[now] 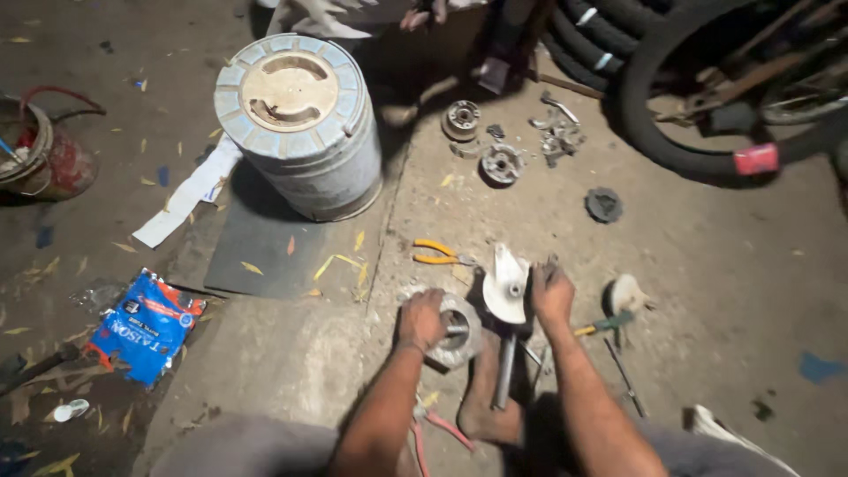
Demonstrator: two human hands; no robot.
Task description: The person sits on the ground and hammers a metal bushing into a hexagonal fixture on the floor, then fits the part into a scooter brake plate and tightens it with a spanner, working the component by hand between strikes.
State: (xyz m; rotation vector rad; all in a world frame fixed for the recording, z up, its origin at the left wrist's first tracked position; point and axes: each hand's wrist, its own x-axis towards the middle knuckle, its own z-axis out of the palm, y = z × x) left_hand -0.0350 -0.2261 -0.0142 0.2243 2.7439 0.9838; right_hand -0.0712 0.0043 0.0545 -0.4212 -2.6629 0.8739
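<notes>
A grey metal drum [299,124] stands upper left of centre, a blue packet [145,327] lies lower left, yellow-handled pliers [439,253] lie mid-frame, black tyres [680,79] fill the upper right

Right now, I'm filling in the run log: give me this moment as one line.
left hand: grips round metal hub | right hand: on white curved part | nearby: yellow-handled pliers, metal drum | surface: ground

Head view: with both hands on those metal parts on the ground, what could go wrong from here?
1. The left hand grips a round metal hub close to the bare foot; a slip could drop it on the toes.
2. The right hand holds the white curved part beside a metal rod; fingers could get pinched.
3. Small parts lie loose in dim light and could be lost.
</notes>
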